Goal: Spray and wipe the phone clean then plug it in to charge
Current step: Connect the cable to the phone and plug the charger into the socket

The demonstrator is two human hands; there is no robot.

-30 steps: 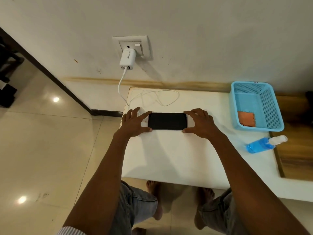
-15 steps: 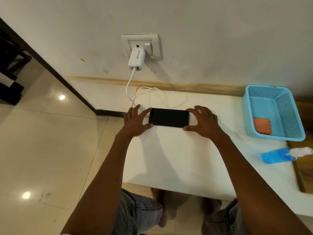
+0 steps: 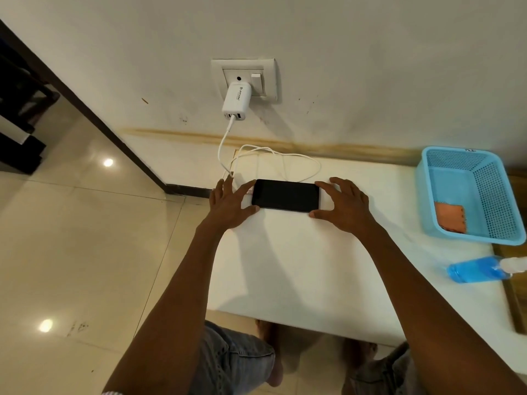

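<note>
the phone lies flat and screen-up on the white bench, its long axis running left to right, so each short end points at one hand. the left hand frames the left end and the right hand frames the right end, thumb on the near edge and fingers toward the far edge; both look loosely spread against the phone and not clenched, but whether they really press it or only touch it i cannot tell. both are equally near. the cable loops on the bench just behind the phone and goes up to the charger in the wall socket — its free end disappears beside the left hand, so the plug and the port are hidden. the spray bottle is cut off at the right edge, and the cloth sits in the blue basket — both well apart.
</note>
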